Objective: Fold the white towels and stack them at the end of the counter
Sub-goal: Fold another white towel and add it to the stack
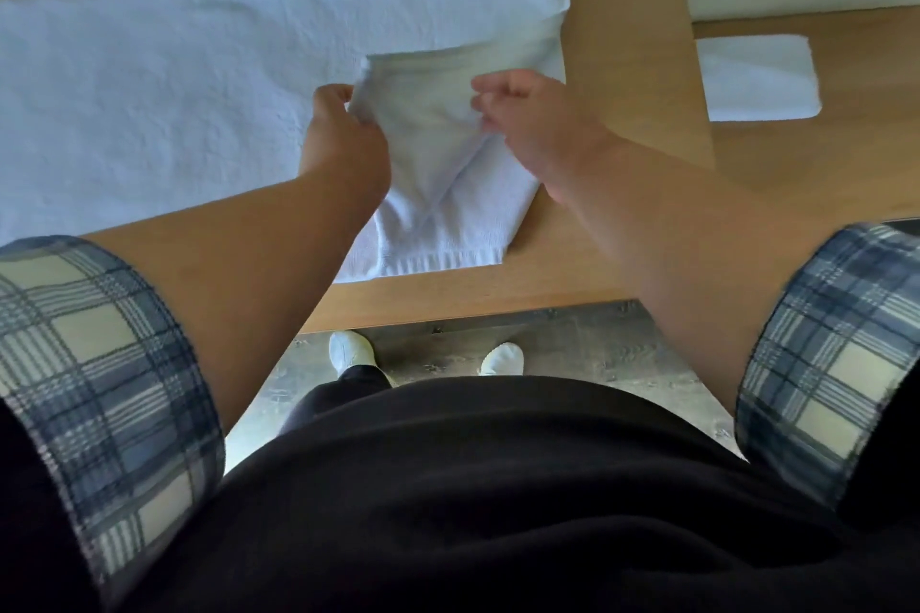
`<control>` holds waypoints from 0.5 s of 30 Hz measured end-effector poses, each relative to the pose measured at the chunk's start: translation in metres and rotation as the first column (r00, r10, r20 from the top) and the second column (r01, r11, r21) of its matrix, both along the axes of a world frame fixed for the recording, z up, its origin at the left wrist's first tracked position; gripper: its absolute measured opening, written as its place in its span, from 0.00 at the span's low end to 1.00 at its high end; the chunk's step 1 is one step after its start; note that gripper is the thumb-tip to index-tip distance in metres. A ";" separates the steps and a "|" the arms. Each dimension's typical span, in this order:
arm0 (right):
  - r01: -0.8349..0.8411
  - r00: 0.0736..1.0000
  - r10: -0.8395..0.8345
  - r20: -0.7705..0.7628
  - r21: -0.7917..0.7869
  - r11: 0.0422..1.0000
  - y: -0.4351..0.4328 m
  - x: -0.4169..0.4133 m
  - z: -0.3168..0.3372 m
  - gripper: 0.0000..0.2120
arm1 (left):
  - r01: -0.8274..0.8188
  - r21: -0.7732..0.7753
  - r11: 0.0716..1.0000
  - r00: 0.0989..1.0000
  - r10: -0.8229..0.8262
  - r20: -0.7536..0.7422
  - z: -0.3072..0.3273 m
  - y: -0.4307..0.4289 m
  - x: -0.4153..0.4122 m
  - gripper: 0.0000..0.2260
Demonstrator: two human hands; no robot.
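A large white towel point(149, 90) lay spread flat across the left of the wooden tabletop point(627, 80), apparently awaiting its turn; beside it the person's left hand point(343, 139) gripped the upper left edge of a smaller white towel point(433, 164), fingers curled round the cloth; the towel's hemmed lower end rested near the tabletop's front edge, its top raised, seemingly to carry a fold over; the right hand point(527, 120) pinched the opposite edge, fingers closed; far right, a folded towel point(756, 77) sat apart on a neighbouring surface point(866, 149), likely starting the stack.
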State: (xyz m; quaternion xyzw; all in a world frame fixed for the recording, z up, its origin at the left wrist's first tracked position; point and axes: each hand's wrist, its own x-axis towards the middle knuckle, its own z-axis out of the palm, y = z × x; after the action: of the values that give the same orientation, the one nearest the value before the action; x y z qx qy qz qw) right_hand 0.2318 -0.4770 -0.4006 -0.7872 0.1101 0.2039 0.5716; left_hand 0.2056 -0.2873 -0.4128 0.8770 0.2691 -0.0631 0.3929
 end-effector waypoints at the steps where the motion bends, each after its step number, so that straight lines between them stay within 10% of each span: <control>1: 0.056 0.997 -0.052 0.061 -0.060 0.997 -0.006 0.002 -0.007 0.13 | 0.000 -0.001 1.000 0.999 0.000 -0.053 -0.006 0.004 0.003 0.17; 4: 0.297 0.954 -0.284 0.096 -0.191 0.935 -0.026 -0.003 -0.021 0.15 | -0.091 -0.090 0.992 0.981 0.073 -0.180 -0.015 0.002 0.010 0.22; 8: 0.413 0.886 -0.440 -0.146 -0.183 0.892 -0.047 -0.019 -0.040 0.21 | 0.121 0.404 0.907 0.981 -0.171 0.088 0.001 -0.017 -0.003 0.24; 11: 0.566 0.809 -0.555 -0.195 -0.001 0.825 -0.048 -0.027 -0.034 0.28 | 0.587 0.406 0.700 0.673 -0.701 0.235 0.014 -0.038 -0.019 0.14; 15: 0.443 0.873 -0.416 -0.254 0.058 0.895 -0.045 -0.016 -0.030 0.29 | 0.871 0.356 0.339 0.406 -0.904 -0.134 -0.001 -0.066 -0.047 0.28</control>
State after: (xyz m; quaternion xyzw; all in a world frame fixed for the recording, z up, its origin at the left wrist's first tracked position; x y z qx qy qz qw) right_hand 0.2162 -0.5215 -0.4303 -0.6791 0.3374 0.1695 0.6295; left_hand 0.1588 -0.3535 -0.4136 0.9396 -0.2617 -0.1759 0.1329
